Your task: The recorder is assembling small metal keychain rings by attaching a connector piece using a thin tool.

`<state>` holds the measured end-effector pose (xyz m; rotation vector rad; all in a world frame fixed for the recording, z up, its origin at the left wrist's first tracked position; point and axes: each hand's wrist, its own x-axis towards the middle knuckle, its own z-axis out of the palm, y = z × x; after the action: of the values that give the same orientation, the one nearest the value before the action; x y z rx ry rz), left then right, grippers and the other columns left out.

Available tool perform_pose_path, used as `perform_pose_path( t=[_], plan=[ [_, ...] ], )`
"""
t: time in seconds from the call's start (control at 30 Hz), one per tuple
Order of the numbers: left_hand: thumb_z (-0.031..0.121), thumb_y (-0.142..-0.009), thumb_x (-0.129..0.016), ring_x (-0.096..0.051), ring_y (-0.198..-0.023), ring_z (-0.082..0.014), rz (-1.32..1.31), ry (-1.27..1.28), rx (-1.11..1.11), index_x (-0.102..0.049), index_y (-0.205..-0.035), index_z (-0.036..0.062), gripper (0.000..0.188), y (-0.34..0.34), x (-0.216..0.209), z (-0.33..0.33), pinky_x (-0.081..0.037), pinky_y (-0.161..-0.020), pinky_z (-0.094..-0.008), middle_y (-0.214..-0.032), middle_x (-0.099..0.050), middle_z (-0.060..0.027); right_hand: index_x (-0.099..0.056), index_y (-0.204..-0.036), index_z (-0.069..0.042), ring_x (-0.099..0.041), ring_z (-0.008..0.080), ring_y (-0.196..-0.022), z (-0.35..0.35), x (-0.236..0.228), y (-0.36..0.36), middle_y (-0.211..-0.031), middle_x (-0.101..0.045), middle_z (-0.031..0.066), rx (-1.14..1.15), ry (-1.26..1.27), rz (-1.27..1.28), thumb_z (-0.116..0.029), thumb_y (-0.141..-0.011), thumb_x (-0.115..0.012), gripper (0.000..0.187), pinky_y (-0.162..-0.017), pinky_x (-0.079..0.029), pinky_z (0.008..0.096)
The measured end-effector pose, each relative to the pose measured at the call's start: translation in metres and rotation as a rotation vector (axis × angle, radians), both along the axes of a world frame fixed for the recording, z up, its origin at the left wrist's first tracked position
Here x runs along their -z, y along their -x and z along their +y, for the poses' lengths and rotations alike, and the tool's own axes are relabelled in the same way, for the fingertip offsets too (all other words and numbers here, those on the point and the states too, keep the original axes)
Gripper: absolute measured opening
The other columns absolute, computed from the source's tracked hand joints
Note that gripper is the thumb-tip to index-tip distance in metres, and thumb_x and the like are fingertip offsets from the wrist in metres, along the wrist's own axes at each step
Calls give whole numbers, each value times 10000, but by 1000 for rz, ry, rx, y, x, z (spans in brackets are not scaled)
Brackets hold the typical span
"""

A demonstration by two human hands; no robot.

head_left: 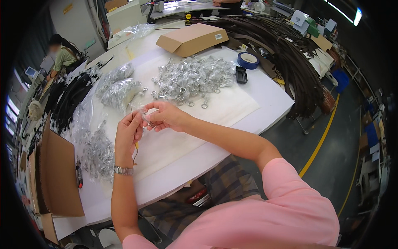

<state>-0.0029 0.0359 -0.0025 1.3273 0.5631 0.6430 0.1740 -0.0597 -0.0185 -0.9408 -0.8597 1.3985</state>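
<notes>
Near the middle of the table, my two hands meet over a small metal fitting (146,119) that looks like a snap hook with some clear film on it. My right hand (168,116) pinches it, fingers closed. My left hand (131,129) is closed beside it, around a thin tool (136,146) with a yellow part and a dark pointed tip; its exact kind is unclear. Beyond my hands spreads a heap of metal ring fittings (195,79) in clear plastic wrapping. More wrapped fittings (97,145) lie left of my left hand.
An open cardboard box (62,174) stands at the left edge, with red-handled pliers (79,174) beside it. Further back are a cardboard tray (192,39), blue tape (248,60), a black plastic case (241,75) and dark brown straps (290,62). Someone sits (64,58) far left.
</notes>
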Motion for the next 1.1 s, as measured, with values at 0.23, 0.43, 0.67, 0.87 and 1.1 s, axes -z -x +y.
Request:
perform_pose_path(
  t=[0.23, 0.43, 0.67, 0.87, 1.1],
  plan=[
    [158, -971, -673, -391, -474, -2, 70, -167, -30, -652, -950, 26, 136, -4, -3, -10, -242, -413, -183, -707, -599, 13, -574, -1264, -29, -672, 131, -775, 7, 8, -7, -938, -712, 78, -85, -28, -127, -175, -993, -648, 317, -665, -539, 258],
    [88, -957, -642, -379, -490, 0, 47, -241, -136, -619, -951, 37, 56, -7, 0, -17, -239, -419, -184, -698, -585, 20, -686, -1121, 4, -670, 119, -742, -2, -3, 8, -877, -713, 51, 57, -144, -617, -197, -1019, -604, 239, -647, -546, 281],
    [59, -961, -617, -375, -488, 4, 67, -240, -152, -616, -961, 33, 26, -8, -3, -22, -232, -413, -185, -692, -584, 15, -722, -958, -14, -680, 263, -708, -4, 2, 13, -830, -706, 126, 314, -424, -1072, -180, -957, -624, 193, -644, -527, 385],
    [83, -966, -623, -355, -471, 0, -79, -140, -172, -651, -1009, 9, 90, -7, -5, -21, -227, -405, -189, -675, -564, 15, -723, -930, -15, -651, 344, -764, -1, 3, 9, -813, -691, 141, 408, -541, -1229, -162, -932, -628, 175, -700, -502, 444],
    [125, -980, -622, -350, -449, -14, -293, 75, -226, -658, -1061, -5, 157, 4, 0, -1, -242, -392, -187, -688, -561, 19, -723, -927, -4, -646, 276, -666, -2, -5, 7, -746, -678, 114, 436, -574, -1127, -176, -940, -635, 193, -635, -500, 404]
  ],
)
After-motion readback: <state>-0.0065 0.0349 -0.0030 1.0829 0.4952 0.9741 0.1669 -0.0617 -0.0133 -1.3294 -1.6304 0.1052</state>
